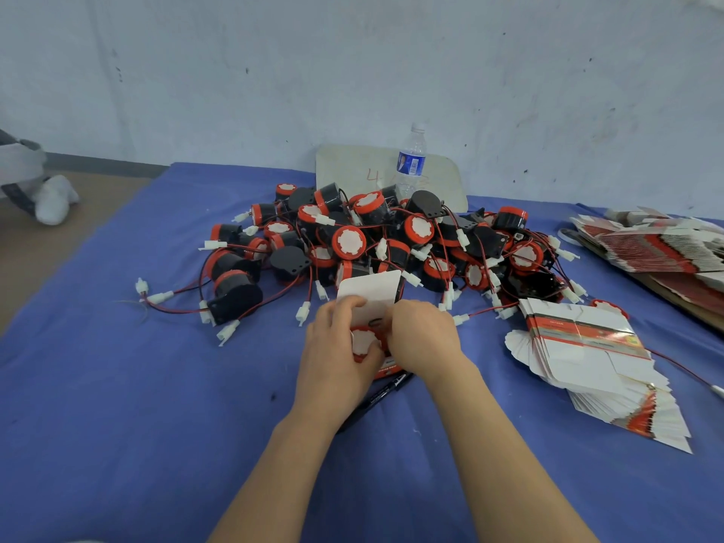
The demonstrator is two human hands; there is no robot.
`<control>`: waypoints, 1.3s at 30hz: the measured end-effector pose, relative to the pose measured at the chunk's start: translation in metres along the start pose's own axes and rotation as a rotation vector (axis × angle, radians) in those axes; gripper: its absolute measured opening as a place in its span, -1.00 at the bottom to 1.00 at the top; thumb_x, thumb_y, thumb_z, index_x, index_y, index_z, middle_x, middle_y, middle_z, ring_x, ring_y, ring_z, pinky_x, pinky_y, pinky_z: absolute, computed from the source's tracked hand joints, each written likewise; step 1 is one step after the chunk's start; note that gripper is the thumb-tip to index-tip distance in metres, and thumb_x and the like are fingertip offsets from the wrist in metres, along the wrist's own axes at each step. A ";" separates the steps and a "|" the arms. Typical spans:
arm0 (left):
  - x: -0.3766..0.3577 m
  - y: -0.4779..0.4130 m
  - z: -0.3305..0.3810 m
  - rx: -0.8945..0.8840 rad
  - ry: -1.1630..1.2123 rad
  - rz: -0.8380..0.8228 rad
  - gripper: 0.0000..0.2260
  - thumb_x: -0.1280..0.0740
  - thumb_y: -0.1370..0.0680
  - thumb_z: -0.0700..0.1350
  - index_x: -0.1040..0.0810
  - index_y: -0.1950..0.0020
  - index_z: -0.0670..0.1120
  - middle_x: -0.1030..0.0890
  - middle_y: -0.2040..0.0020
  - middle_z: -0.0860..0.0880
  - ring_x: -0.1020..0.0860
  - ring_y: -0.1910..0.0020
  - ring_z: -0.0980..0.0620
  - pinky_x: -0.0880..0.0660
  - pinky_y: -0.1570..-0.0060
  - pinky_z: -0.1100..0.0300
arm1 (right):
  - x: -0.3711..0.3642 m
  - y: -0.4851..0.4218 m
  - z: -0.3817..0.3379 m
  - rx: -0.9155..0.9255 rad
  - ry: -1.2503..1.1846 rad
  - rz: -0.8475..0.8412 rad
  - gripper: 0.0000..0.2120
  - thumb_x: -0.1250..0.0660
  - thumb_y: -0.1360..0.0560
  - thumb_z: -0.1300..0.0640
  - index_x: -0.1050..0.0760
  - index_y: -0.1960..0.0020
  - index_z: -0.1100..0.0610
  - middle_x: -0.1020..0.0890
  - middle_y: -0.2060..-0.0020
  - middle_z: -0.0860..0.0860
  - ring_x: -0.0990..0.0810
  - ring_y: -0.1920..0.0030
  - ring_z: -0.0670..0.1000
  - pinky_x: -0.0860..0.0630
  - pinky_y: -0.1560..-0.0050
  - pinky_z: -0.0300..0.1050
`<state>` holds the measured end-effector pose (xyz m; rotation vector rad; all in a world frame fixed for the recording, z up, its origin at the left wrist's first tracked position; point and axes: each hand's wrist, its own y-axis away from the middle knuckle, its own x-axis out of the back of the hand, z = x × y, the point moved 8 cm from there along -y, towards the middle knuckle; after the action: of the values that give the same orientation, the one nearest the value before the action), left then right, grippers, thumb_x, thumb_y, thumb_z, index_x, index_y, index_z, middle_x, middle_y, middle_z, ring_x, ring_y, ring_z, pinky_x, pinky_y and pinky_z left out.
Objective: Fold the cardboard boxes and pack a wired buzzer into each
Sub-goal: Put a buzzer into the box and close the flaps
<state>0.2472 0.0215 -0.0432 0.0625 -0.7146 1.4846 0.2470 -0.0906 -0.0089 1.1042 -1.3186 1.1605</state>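
Observation:
Both hands meet over a small cardboard box [372,293] at the middle of the blue table; its white lid flap stands open, pointing away from me. A red and white buzzer [364,342] sits in the box mouth. My left hand [339,346] grips the box and buzzer from the left, fingers curled over the top. From the right, my right hand [421,337] pinches the same box with curled fingers. Behind the hands lies a pile of black and red wired buzzers [376,237] with white plugs.
A fanned stack of flat box blanks [591,358] lies at right, with a bigger stack [658,244] at the far right edge. A water bottle [411,162] stands by the wall before a white board [352,170]. A black pen [376,397] lies under my hands.

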 end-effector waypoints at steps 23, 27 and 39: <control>0.000 0.001 -0.003 0.013 0.038 -0.002 -0.48 -0.38 -0.50 -0.11 -0.26 -0.39 0.10 -0.37 -0.29 0.06 -0.42 -0.16 0.07 -0.38 0.02 0.26 | -0.001 0.010 0.002 -0.006 -0.111 0.042 -0.70 -0.14 -0.55 0.21 -0.57 -0.16 0.05 -0.48 -0.06 0.07 -0.42 -0.03 0.11 -0.28 0.05 -0.06; 0.000 0.001 -0.004 0.004 0.048 0.010 -0.48 -0.39 -0.50 -0.12 -0.27 -0.39 0.09 -0.35 -0.26 0.09 -0.38 -0.11 0.13 -0.34 0.05 0.36 | -0.002 0.010 0.001 -0.025 -0.006 -0.008 -0.74 -0.15 -0.56 0.16 -0.53 -0.17 0.11 -0.43 -0.09 0.13 -0.39 -0.01 0.14 -0.25 0.04 -0.05; 0.009 0.003 -0.001 -0.015 0.071 0.120 -0.44 -0.42 -0.49 -0.06 -0.22 -0.39 0.01 -0.27 -0.25 0.19 -0.25 -0.06 0.44 -0.29 0.13 0.58 | 0.002 0.027 0.060 -0.254 -0.925 0.482 -0.78 -0.23 -0.58 0.14 -0.52 -0.20 0.04 -0.52 -0.08 -0.05 -0.53 0.02 -0.06 -0.36 0.13 -0.30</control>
<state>0.2442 0.0305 -0.0414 -0.0452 -0.6811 1.5882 0.2134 -0.1471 -0.0094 1.2091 -2.4775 0.7581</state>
